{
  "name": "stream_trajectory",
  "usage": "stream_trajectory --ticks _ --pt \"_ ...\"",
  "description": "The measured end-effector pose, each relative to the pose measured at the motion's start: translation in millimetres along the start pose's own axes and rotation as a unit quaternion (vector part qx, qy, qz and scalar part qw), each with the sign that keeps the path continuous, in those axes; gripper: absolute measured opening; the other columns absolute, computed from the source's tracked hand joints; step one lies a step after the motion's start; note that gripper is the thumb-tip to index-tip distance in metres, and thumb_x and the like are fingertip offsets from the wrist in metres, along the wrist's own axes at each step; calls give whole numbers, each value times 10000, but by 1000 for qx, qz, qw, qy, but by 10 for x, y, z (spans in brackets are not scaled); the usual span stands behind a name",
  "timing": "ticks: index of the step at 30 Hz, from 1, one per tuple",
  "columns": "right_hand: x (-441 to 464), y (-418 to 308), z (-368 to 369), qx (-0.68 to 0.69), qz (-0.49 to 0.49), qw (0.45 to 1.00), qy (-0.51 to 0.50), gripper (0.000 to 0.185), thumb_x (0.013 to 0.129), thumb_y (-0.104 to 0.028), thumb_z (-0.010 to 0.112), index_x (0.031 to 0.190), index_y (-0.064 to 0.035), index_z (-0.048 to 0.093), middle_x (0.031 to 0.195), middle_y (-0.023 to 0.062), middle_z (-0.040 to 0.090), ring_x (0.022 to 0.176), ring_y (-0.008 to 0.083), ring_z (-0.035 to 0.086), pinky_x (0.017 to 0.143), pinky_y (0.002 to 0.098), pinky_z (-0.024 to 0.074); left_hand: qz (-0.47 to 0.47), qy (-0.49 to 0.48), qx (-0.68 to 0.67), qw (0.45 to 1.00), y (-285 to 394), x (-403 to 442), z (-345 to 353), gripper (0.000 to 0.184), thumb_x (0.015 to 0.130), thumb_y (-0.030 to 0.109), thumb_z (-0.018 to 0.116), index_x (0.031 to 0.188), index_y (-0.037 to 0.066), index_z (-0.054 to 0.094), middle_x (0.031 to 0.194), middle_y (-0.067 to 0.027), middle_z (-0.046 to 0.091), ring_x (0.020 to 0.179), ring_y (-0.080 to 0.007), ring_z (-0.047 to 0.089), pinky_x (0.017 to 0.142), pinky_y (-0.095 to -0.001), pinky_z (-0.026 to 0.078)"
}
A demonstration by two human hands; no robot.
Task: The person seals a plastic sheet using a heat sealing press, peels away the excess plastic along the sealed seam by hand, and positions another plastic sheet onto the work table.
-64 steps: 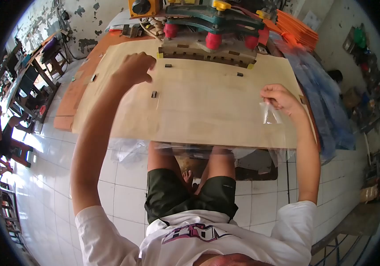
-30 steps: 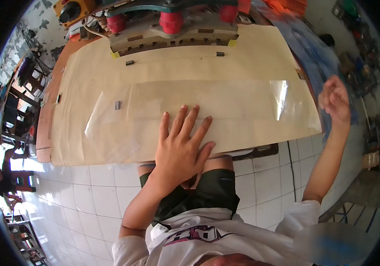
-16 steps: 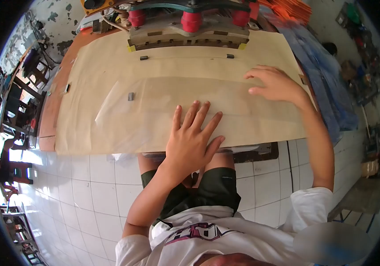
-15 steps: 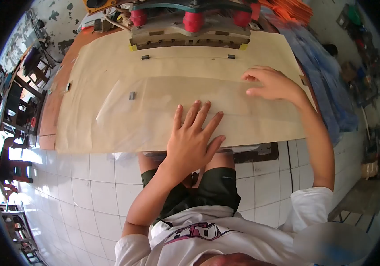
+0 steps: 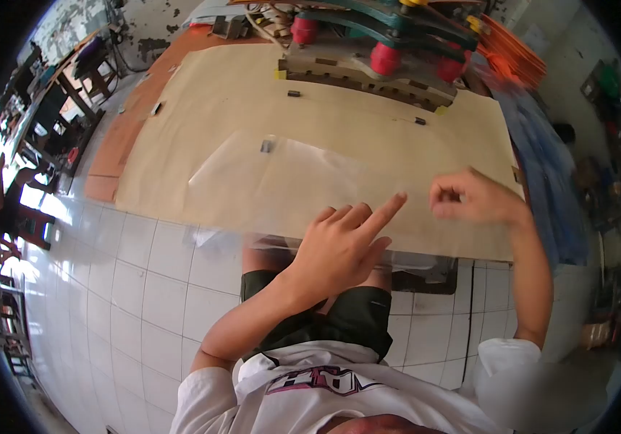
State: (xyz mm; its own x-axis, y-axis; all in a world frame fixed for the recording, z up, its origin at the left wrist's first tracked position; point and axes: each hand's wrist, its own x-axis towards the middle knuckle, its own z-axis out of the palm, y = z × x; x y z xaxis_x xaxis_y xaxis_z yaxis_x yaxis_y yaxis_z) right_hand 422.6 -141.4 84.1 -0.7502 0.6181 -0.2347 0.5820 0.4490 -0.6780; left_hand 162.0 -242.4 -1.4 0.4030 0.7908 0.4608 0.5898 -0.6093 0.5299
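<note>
A clear plastic sheet (image 5: 234, 170) lies over the front of the pale yellow work surface (image 5: 173, 152), above a small dark block (image 5: 266, 146). Near the front edge, my left hand (image 5: 347, 246) rests over the sheet with its index finger stretched out, its thumb apart and the other fingers partly bent; it holds nothing visible. To its right, my right hand (image 5: 473, 197) is over the sheet's right part, thumb and fingers curled towards each other and slightly blurred. Whether plastic is between those fingertips is too faint to tell.
A press with a green frame (image 5: 354, 29) and red knobs stands at the back, above a toothed bar (image 5: 361, 78). Two small dark blocks (image 5: 294, 93) sit before it. Orange sheets (image 5: 511, 52) are stacked back right, with blue plastic (image 5: 549, 181) along the right edge.
The view has turned. My left hand has gone from flat with spread fingers to a pointing index finger. My right hand has come nearer the front edge, its fingers more curled.
</note>
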Motion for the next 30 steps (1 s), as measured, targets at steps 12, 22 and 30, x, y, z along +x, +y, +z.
stream_trajectory --ticks 12,22,30 --pt "-450 -886 549 142 -134 980 44 197 837 -32 624 1029 -23 668 1013 153 695 921 246 678 820 344 523 97 -65 -312 943 474 -178 -406 200 736 -10 612 933 -8 580 722 -130 610 624 -323 618 588 -391 497" --pt "-592 -887 153 -125 -243 957 101 190 644 -103 745 828 -143 721 1375 156 583 1412 390 403 1165 584 240 251 -149 -585 757 837 139 -178 376 930 332 674 832 -11 554 729 -105 602 638 -295 616 595 -379 465" --pt "-1158 -1015 -2 -144 -128 964 181 298 790 -268 789 625 -71 638 642 34 664 711 264 697 1041 539 428 138 -207 -620 744 616 380 -424 465 985 437 611 830 1 577 717 -50 608 625 -159 593 579 -297 437"
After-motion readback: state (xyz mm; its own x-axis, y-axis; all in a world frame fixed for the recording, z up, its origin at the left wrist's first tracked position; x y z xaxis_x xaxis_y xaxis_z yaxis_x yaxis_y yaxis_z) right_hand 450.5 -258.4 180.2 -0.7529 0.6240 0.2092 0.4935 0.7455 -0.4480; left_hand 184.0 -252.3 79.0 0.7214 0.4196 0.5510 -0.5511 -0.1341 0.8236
